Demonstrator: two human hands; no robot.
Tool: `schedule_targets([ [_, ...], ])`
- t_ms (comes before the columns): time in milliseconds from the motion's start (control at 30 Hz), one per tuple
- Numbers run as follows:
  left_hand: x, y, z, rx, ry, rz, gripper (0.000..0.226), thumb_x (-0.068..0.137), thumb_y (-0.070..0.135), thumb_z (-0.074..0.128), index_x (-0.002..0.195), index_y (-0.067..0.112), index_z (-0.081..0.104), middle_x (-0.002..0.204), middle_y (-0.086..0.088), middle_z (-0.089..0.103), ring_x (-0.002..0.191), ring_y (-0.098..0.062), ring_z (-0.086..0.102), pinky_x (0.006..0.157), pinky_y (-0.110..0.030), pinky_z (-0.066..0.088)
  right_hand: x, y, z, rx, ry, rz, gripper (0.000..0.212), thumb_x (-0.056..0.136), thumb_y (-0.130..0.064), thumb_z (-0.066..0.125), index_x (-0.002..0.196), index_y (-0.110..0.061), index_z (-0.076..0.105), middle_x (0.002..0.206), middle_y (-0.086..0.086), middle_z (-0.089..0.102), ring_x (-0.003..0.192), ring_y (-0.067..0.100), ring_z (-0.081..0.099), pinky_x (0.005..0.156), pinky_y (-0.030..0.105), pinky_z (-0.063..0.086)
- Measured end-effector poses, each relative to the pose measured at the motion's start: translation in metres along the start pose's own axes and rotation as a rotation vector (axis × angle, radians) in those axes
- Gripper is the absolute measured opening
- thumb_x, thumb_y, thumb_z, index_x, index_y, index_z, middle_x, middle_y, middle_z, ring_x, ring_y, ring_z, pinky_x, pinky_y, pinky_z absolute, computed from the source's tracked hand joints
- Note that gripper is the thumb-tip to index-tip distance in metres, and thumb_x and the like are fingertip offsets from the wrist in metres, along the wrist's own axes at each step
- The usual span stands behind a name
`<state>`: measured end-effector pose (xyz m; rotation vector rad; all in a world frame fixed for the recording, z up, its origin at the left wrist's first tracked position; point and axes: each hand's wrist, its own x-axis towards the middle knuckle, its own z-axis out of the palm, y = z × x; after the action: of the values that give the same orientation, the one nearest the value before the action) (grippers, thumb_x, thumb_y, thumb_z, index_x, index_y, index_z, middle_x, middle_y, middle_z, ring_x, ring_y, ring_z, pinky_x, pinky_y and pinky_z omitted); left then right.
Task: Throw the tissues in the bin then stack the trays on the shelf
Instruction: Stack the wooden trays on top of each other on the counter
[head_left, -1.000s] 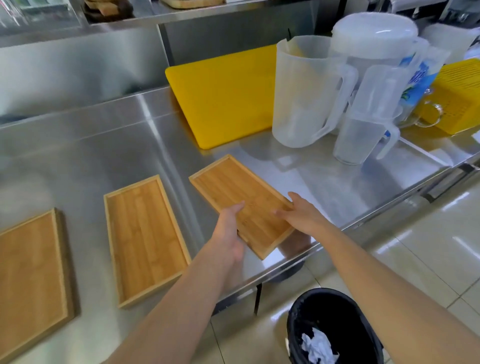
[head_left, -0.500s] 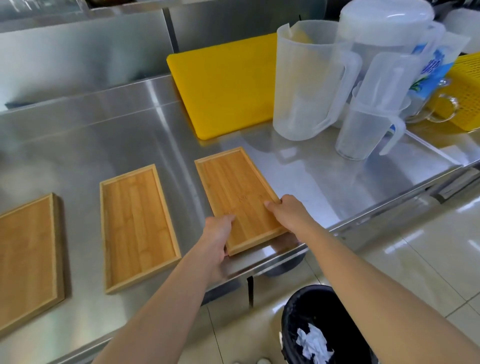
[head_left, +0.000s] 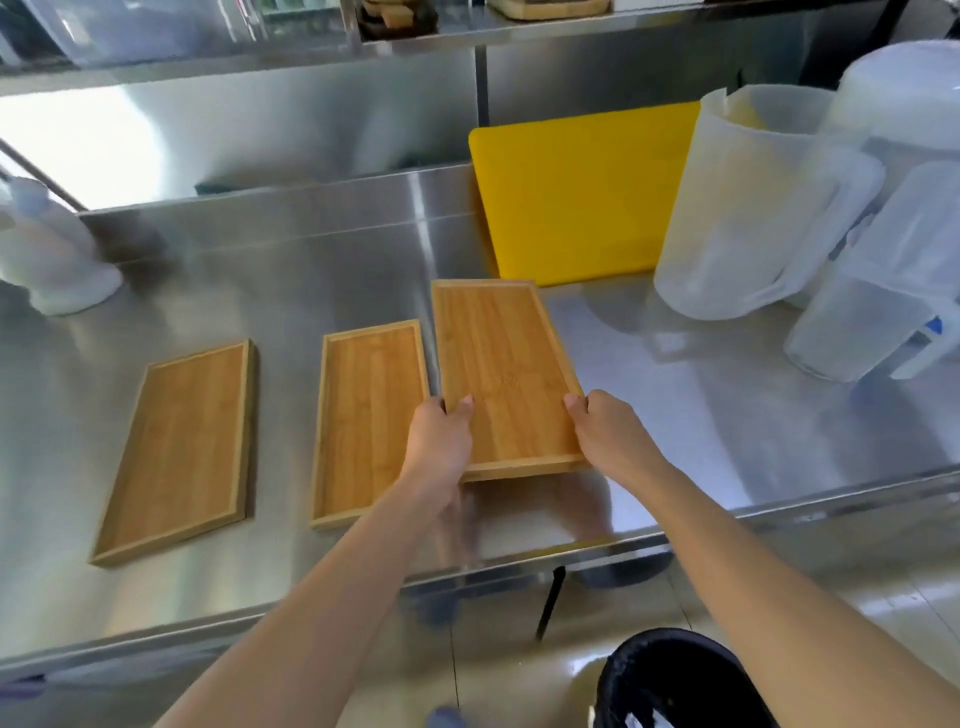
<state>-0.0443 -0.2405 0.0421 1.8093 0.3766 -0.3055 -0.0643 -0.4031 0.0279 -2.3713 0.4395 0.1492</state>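
Three bamboo trays are on or over the steel counter. The right tray (head_left: 501, 364) is lifted off the counter, held at its near end by my left hand (head_left: 441, 436) and my right hand (head_left: 608, 431). Its left edge slightly overlaps the middle tray (head_left: 366, 415), which lies flat, as does the left tray (head_left: 184, 447). A black bin (head_left: 670, 675) stands on the floor at the lower right; a scrap of white tissue (head_left: 636, 722) shows inside it. A steel shelf (head_left: 395, 44) runs above the counter at the back.
A yellow cutting board (head_left: 576, 192) leans behind the held tray. Translucent plastic jugs (head_left: 748, 208) and a smaller one (head_left: 883, 301) crowd the right of the counter (head_left: 311, 270). A white blurred object (head_left: 52, 260) sits far left. The counter's front edge runs beneath my forearms.
Both hands have lifted the right tray off the counter and carried it left, against the middle tray. The camera view has shifted left and up.
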Motion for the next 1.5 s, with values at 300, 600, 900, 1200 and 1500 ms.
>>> schedule_targets([
  [300,0.028,-0.007,-0.096,0.173,0.144,0.094,0.033,0.097,0.031,0.046,0.073,0.008,0.051,0.066,-0.004,0.048,0.054,-0.015,0.044,0.045,-0.023,0.032,0.002,-0.071,0.055,-0.224,-0.016,-0.207,0.045,0.1,-0.034,0.02,0.101,-0.004,0.053,0.082,0.006,0.054,0.084,0.03,0.06,0.071,0.037,0.045],
  [600,0.045,-0.044,-0.126,0.394,0.208,0.067,0.036,0.099,0.031,0.038,0.073,0.008,0.046,0.101,-0.016,0.049,0.059,-0.012,0.043,0.048,-0.025,0.029,0.001,-0.092,0.104,-0.304,-0.035,-0.237,0.042,0.1,-0.032,0.021,0.098,-0.003,0.052,0.059,-0.005,0.038,0.059,0.018,0.047,0.059,0.032,0.037],
  [900,0.047,-0.067,-0.133,0.458,0.243,0.115,0.032,0.1,0.026,0.039,0.075,0.007,0.045,0.093,-0.007,0.043,0.059,-0.011,0.039,0.059,-0.03,0.031,-0.006,-0.091,0.123,-0.369,-0.036,-0.239,0.042,0.101,-0.03,0.021,0.103,-0.001,0.052,0.092,0.015,0.067,0.08,0.032,0.063,0.067,0.039,0.047],
  [1200,0.05,-0.076,-0.138,0.454,0.257,0.162,0.027,0.097,0.023,0.048,0.103,0.0,0.059,0.108,-0.014,0.052,0.078,-0.022,0.046,0.07,-0.029,0.037,-0.004,-0.091,0.125,-0.433,-0.034,-0.262,0.042,0.1,-0.032,0.023,0.104,-0.003,0.052,0.074,0.003,0.051,0.062,0.017,0.049,0.049,0.026,0.035],
  [1500,0.025,-0.101,-0.159,0.284,0.21,0.331,0.037,0.098,0.018,0.043,0.133,0.009,0.051,0.129,-0.004,0.06,0.123,-0.021,0.053,0.1,-0.028,0.041,-0.01,-0.069,0.123,-0.107,-0.01,-0.364,0.047,0.096,-0.041,0.028,0.127,-0.011,0.047,0.124,0.006,0.058,0.111,0.022,0.056,0.087,0.03,0.046],
])
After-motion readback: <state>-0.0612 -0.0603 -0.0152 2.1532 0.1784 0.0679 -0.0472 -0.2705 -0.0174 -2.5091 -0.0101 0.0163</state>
